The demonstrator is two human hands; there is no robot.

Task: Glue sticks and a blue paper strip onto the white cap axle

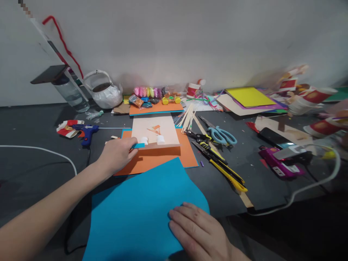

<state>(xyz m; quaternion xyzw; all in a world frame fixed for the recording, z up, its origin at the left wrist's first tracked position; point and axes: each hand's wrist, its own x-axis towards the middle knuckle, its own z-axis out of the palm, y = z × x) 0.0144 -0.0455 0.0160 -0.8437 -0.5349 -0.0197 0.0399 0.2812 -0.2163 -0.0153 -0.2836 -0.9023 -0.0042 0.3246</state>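
My left hand [119,153] is closed in a pinch on a small blue paper strip [139,145], held near the front edge of a pale cream sheet [141,123]. The sheet bears two white pieces [161,139] and a small orange stick shape [156,129]. Under it lies an orange sheet [187,154] with blue edges. My right hand [197,230] rests with fingers stretched out on a large blue sheet [141,203] at the front; its thumb is hidden.
A blue glue gun [89,135] lies to the left. On the right are light blue scissors [221,135], pliers [199,137], a yellow utility knife [227,174] and a purple device [282,163] with a white cable [307,185]. Behind stand a white basket-like pot [107,96] and clay packets [148,92].
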